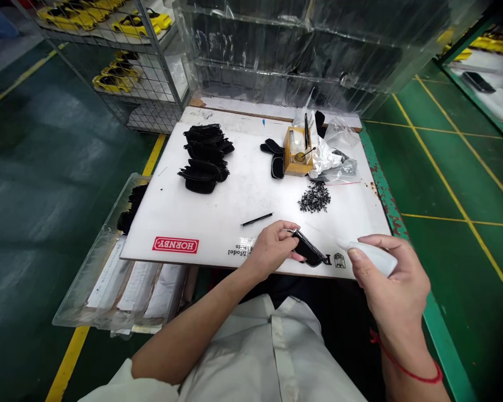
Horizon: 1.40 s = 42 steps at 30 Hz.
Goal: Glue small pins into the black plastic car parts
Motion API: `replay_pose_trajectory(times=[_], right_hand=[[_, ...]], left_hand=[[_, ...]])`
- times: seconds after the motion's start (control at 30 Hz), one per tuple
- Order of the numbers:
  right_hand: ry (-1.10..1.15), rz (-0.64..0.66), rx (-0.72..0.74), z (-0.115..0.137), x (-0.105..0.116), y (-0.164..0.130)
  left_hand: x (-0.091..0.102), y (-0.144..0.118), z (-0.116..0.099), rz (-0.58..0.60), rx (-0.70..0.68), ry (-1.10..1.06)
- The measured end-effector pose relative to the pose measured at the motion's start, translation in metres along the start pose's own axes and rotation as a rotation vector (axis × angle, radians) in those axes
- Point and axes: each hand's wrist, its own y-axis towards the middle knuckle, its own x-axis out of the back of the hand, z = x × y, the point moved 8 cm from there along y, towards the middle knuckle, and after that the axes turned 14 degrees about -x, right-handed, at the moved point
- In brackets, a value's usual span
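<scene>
My left hand (275,245) pinches a glossy black plastic part (308,250) above the board's near edge. To its right, my right hand (392,273) is wrapped round a white squeeze bottle (375,255); the bottle's thin nozzle points left toward the black part, apart from it. A heap of tiny black pieces (314,196) lies just beyond the part. Left of the heap rests a slim black stick-like tool (256,219). Stacked black parts (205,159) stand at the far left of the board, and a few more black parts (276,159) lie near the middle.
A wooden box (298,167) with small tools stands at the back right beside crumpled clear plastic bags (343,151). The white board (218,223) carries a red HORNBY label (175,245). A clear plastic bin (79,296) sits lower left; a wire rack (151,67) holds yellow model cars.
</scene>
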Motion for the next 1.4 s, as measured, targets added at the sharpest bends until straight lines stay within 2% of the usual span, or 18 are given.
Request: replay_pose_trajectory(times=[0.13,0.43,0.63,0.83,1.4], right_hand=[[-0.018,-0.102,0.046,0.013,-0.001,-0.007],[-0.087,-0.106,0.218,0.027,-0.010,-0.014],[-0.089,-0.121,0.217,0.031,-0.012,-0.014],[-0.076,-0.101,0.151,0.033,-0.014,-0.014],[-0.064,-0.108,0.156,0.033,-0.013,-0.014]], left_hand=[[0.001,0.001,0.002,0.029,-0.024,0.019],[0.001,-0.001,0.003,0.021,0.003,0.087],[0.002,0.000,0.003,0.025,0.001,0.087],[0.002,0.001,0.007,0.015,-0.029,0.082],[0.002,0.002,0.011,0.021,-0.044,0.059]])
